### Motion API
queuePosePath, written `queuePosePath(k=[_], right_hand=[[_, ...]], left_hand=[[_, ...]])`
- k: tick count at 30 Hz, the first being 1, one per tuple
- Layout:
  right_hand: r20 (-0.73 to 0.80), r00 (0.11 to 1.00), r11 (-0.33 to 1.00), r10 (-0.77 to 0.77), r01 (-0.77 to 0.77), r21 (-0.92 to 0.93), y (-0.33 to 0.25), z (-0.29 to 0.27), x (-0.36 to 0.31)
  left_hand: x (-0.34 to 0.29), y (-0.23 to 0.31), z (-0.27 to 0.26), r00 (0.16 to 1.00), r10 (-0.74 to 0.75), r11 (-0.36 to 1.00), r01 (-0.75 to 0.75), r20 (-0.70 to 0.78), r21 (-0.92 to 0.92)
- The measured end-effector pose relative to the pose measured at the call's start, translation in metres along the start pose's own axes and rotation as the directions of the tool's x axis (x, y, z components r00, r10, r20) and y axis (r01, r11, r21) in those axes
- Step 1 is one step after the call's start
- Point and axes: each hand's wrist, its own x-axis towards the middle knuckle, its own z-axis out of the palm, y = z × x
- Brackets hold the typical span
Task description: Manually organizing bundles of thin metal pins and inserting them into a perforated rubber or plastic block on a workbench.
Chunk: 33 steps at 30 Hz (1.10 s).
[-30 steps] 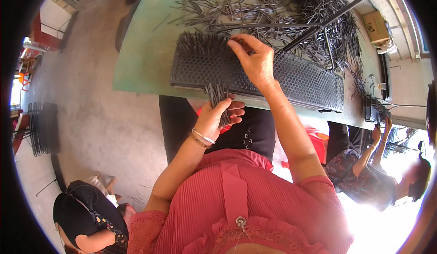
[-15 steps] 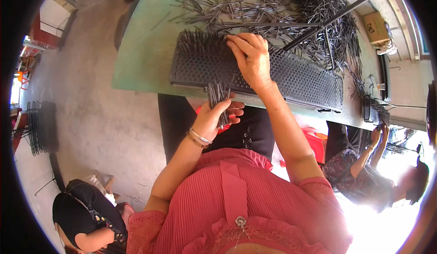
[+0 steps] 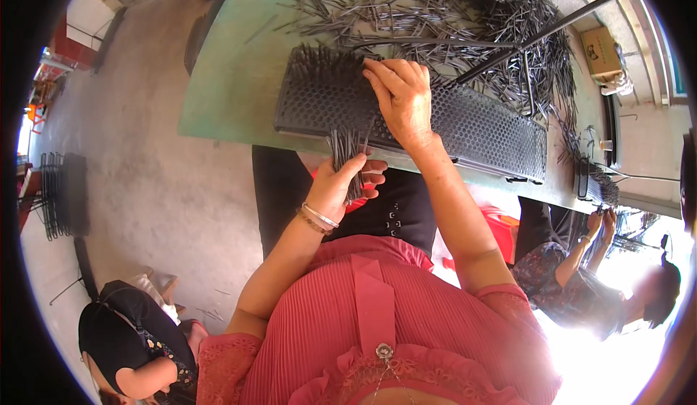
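Two bare hands work at the upper middle of the frame, over the near edge of a green table [image 3: 225, 107]. The left hand [image 3: 350, 177], just below that edge, is partly closed, its thumb laid across a bundle of dark thin sticks [image 3: 344, 147] whose tips fan toward the top of the frame. The right hand [image 3: 404, 103] hovers over a long black perforated board [image 3: 494, 130], its fingers bent and thumb drawn close to the index fingertip; whether a stick is pinched there I cannot tell. The board lies slantwise on the table, from upper centre toward the right. Upright sticks [image 3: 316, 65] crowd its upper left end, beside the right fingertips. Loose sticks [image 3: 406, 9] spread along the top of the frame, with a black metal rod [image 3: 573, 21] slanting over them. At lower right, a co-worker [image 3: 573, 285] reaches toward another board [image 3: 584, 180].
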Motion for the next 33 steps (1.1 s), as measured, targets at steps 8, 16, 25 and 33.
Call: queuePosePath(k=[8,16,25,33], right_hand=[[-0.060,0.995,0.996,-0.075,0.073,-0.043,-0.002,0.001,0.002],[-0.026,0.998,0.997,-0.062,0.061,-0.042,-0.004,0.002,0.000],[-0.003,0.996,0.990,0.091,-0.090,0.104,-0.017,-0.008,0.000],[0.783,0.529,0.434,0.327,-0.820,0.374,-0.043,-0.024,-0.004]], left_hand=[[-0.001,0.002,-0.009,0.999,0.032,0.999,-0.033,0.011,0.019],[-0.003,0.007,-0.009,0.999,0.047,0.999,-0.047,0.014,0.021],[-0.007,0.011,-0.013,0.997,0.072,0.997,-0.072,-0.002,-0.018],[-0.018,0.028,-0.011,0.991,0.131,0.990,-0.129,0.029,-0.047]])
